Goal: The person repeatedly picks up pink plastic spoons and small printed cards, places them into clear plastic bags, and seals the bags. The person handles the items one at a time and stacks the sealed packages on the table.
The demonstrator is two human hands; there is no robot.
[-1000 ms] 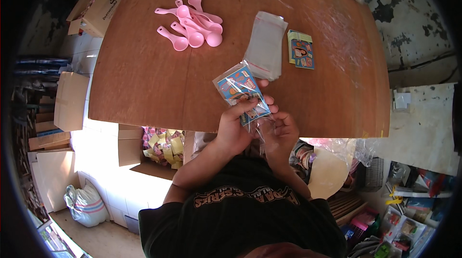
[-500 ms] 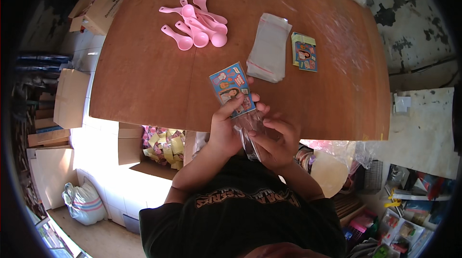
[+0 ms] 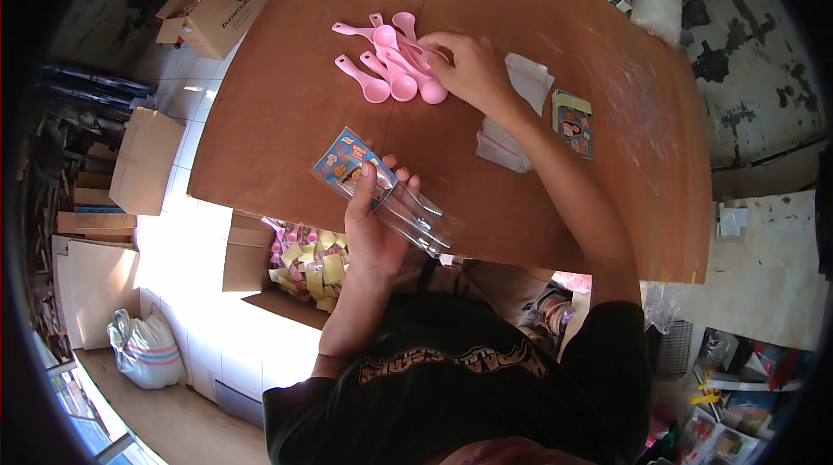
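My left hand (image 3: 375, 213) is closed on a clear plastic bag (image 3: 421, 218) with a blue printed card (image 3: 354, 166) in its upper end, the thumb lying across the card. The bag's lower part hangs loose and looks flat. My right hand (image 3: 468, 70) is at the right side of a pile of pink measuring spoons (image 3: 401, 86), fingers curled round one of them, which they partly hide. Beneath the right forearm lies a stack of clear plastic bags (image 3: 528, 83). Just right of that stack sits a pile of cards (image 3: 573, 125), blue with yellow.
Everything lies on a brown wooden table (image 3: 269, 135). An open carton (image 3: 221, 18) stands beyond its left edge. Below the near edge, another carton (image 3: 247, 257) holds pink spoons with yellow cards. A roll of clear wrap (image 3: 657, 1) lies at the far right.
My right hand has left the bag and reached forward to the pink spoons. The left hand has shifted left, still holding the bag and card. The view has turned slightly.
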